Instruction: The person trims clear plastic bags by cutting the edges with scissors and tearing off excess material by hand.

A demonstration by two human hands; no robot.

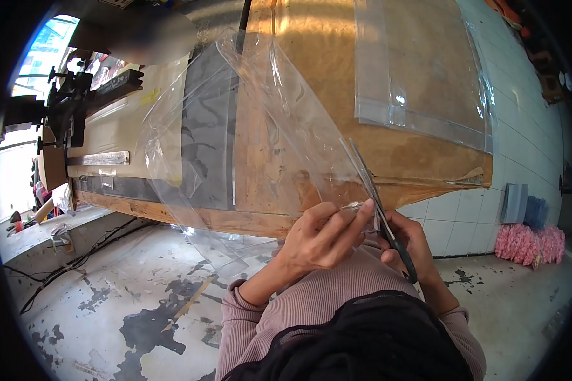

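Note:
A large clear plastic sheet [279, 108] hangs in folds over the table and down past its front edge. My left hand [327, 236] pinches the near end of this sheet between thumb and fingers. My right hand [410, 241] is closed round the black handles of a pair of scissors [370, 184]. The long blades point up and away, lying beside the fingertips of my left hand and along the plastic's right edge. Whether the blades are parted is hard to tell.
The wooden table [260, 222] ends just before my body. More clear plastic [419, 76] lies flat at the back right. A black clamp-like device [70, 108] stands at the left. Pink bundles [529, 244] sit by the tiled wall; cables run along the floor's left side.

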